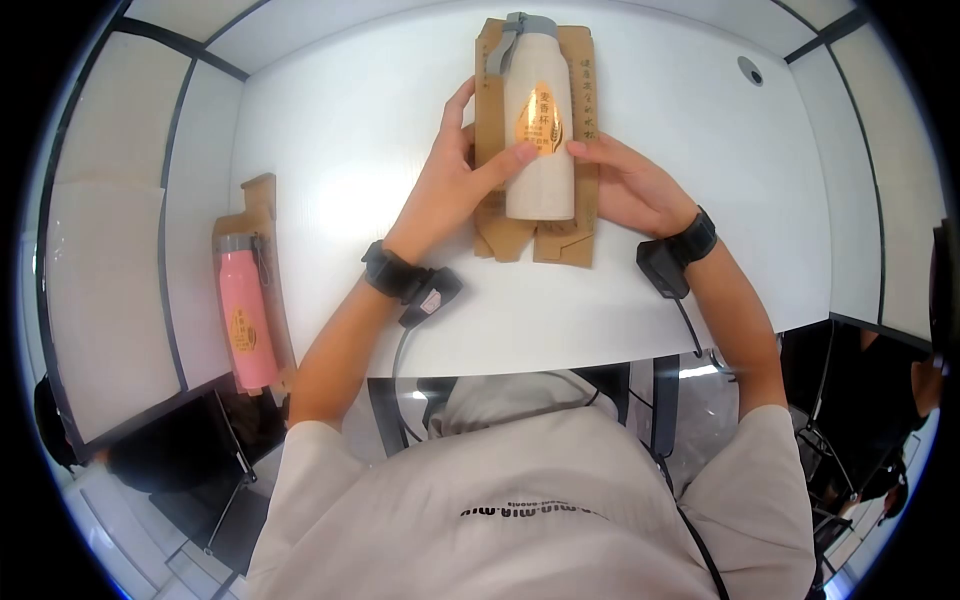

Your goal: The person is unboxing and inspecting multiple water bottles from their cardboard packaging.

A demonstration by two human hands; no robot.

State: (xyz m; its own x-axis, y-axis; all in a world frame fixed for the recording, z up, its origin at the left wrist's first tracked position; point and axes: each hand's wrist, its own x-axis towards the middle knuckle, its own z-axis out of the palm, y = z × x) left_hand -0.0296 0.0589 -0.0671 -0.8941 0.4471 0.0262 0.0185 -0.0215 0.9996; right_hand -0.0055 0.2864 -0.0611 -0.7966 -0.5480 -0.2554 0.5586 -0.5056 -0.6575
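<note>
A beige water bottle (541,185) with a grey cap and strap lies on a flattened brown cardboard box (492,228) at the top middle of the table. Its gold leaf-shaped label faces up. My left hand (458,190) grips from the left, thumb pressed on the bottle's front, with fingers around the cardboard's left edge. On the other side, my right hand (640,185) has its thumb against the bottle's right side. The right hand's other fingers are hidden beneath the cardboard.
At the table's left edge a pink water bottle (243,310) lies on another flattened cardboard box (262,205). Pale partition panels (105,240) enclose the white table (350,130). A round cable hole (749,71) is at the back right. Cables hang from devices strapped to both wrists.
</note>
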